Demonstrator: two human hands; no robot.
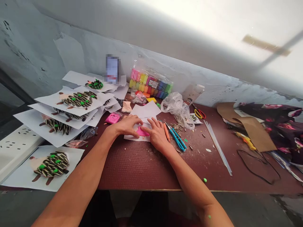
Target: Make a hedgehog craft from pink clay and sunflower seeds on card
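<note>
A flattened patch of pink modelling clay [143,131] lies on a white sheet of paper [148,110] at the middle of the table. My left hand [129,126] rests at the sheet's left side, fingers stretched out and thumb at the edge of the clay. From the right, my right hand [157,134] reaches over the paper with its fingers spread, one digit pressing on the pink clay. Part of the sheet is hidden under both hands. Left of my left hand sits a packet of pink clay [113,118]. An orange pen-like stick [166,131] lies beside my right hand.
Sheets bearing seed hedgehogs [79,100] are stacked at left, near a power strip [15,148]. Behind stand a clay multipack [151,83] and plastic bag [176,105]. At right lie a teal cutter [177,138], scissors [199,113], glue sticks [218,148] and glue gun [247,141].
</note>
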